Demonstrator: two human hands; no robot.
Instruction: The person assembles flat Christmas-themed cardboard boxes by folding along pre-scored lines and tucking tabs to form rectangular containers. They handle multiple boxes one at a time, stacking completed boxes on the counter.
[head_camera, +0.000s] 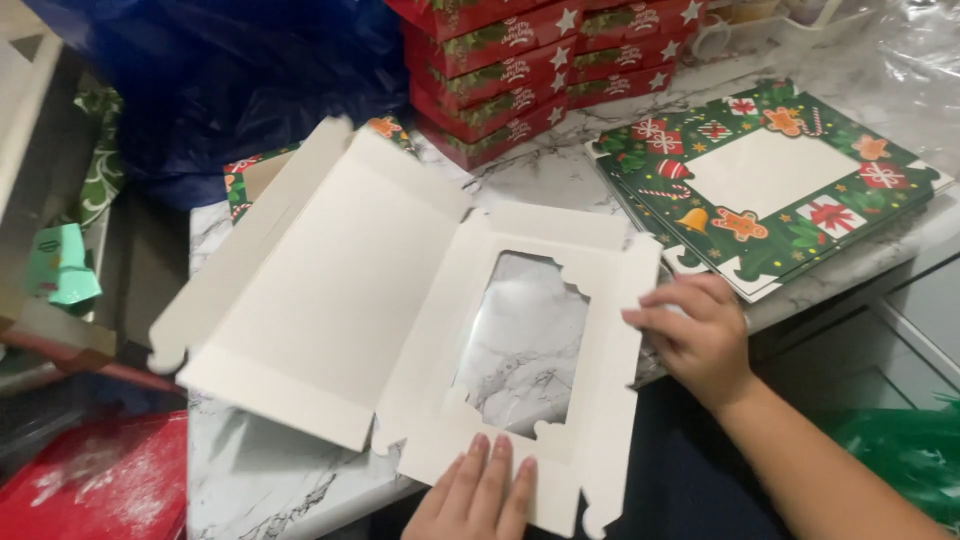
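Big one first: grey-veined white marble countertop (250, 480), running under both hands and off to the far side. On it, 1 unfolded white cardboard box blank with a rectangular cut-out window (400, 310), lying flat, inside face up, marble showing thru the window. It sits directly ahead of the left hand and just left of the right hand.

Beyond the left hand, far side: 1 dark blue plastic bag (220, 70), crumpled, bulky. Right of that, red flat cartons with star print, stacked in 2 piles (520, 70); approx 5 visible in the nearer pile, exact count can't tell, top cut off by frame edge.

Beyond the right hand: 1 pile of green festive-print flat box blanks with white centre panels (770, 180), several layers at the edges, can't count exactly.

Hands, 2. Left hand (480, 495): flat, fingers straight and together, palm down, pressing the near edge panel of the blank, gripping nothing. Right hand (695, 335): fingers loosely curled, fingertips on the blank's right flap edge, nothing pinched inside as far as I can see.

Way left of the left hand, off the counter: 1 small mint-green box (60, 265).
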